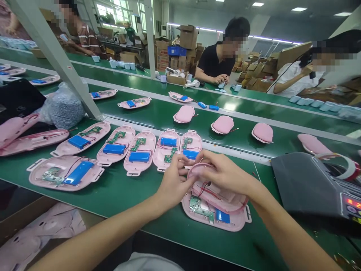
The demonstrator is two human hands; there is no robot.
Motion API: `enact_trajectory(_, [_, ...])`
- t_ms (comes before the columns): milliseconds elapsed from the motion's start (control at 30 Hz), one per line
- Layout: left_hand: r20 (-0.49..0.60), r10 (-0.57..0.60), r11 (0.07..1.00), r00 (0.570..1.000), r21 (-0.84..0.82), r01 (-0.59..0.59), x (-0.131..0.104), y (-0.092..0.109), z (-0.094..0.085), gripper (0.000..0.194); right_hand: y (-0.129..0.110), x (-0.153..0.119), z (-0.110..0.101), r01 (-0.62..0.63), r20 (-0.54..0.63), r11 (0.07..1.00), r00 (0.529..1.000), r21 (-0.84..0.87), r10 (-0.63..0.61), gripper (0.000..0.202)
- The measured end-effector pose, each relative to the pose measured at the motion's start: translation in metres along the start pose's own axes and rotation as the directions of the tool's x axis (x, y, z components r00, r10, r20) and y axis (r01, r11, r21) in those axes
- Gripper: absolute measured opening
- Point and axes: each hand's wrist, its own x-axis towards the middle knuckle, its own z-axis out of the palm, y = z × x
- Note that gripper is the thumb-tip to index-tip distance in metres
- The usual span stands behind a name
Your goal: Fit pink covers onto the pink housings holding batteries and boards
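Between my hands is a pink plastic shell half [222, 194], its hollow inner side with red wires partly showing. My right hand [221, 171] grips its far end from above. My left hand [176, 177] pinches at the same end, with the fingertips partly hidden. Beneath the held shell lies another pink shell half [234, 225] on the bench, carrying a green circuit board [200, 209] and a blue battery pack [223, 216]. The held shell overlaps it at a tilt. Just beyond my hands are open shell halves [139, 153] in a row, each with a board and a blue battery.
A black tape dispenser [304, 188] with a lit red display stands at right. Closed pink units [222, 125] lie along the green conveyor [158, 113]. A metal post [56, 56] slants up at left. A carton of pink shells [81, 222] sits below the bench edge. Co-workers sit opposite.
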Motion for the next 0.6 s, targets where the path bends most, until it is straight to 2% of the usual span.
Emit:
enact_trajectory(67, [0.008, -0.114, 0.992, 0.993, -0.043, 0.115, 0.001, 0.002, 0.000, 0.033, -0.003, 0.000, 0.006, -0.085, -0.060, 0.985, 0.995, -0.147, 0.077, 0.016])
enact_trajectory(133, [-0.012, -0.165, 0.985, 0.986, -0.055, 0.164, 0.001, 0.002, 0.001, 0.032, -0.006, -0.003, 0.011, -0.198, -0.141, 0.943, 0.976, -0.267, 0.165, 0.017])
enact_trajectory(233, [-0.020, -0.205, 0.975, 0.979, -0.097, 0.202, 0.001, 0.001, 0.002, 0.030, -0.006, -0.009, 0.017, -0.303, -0.200, 0.910, 0.947, -0.283, 0.253, 0.013])
enact_trajectory(300, [-0.010, -0.217, 0.971, 0.976, -0.104, 0.215, 0.001, 0.000, 0.002, 0.030, -0.003, -0.014, 0.020, -0.288, -0.221, 0.934, 0.945, -0.214, 0.240, 0.009])
enact_trajectory(433, [-0.014, -0.236, 0.969, 0.972, -0.077, 0.235, 0.003, 0.002, 0.002, 0.034, 0.005, -0.017, 0.024, -0.236, -0.295, 0.965, 0.935, -0.110, 0.196, 0.015])
enact_trajectory(533, [0.011, -0.232, 0.970, 0.973, -0.072, 0.232, 0.005, 0.004, 0.003, 0.036, 0.006, -0.019, 0.026, -0.238, -0.310, 0.962, 0.932, -0.133, 0.188, 0.017])
enact_trajectory(600, [0.044, -0.238, 0.966, 0.970, -0.096, 0.241, 0.006, 0.004, 0.005, 0.038, 0.006, -0.023, 0.027, -0.240, -0.355, 0.947, 0.922, -0.216, 0.152, 0.017])
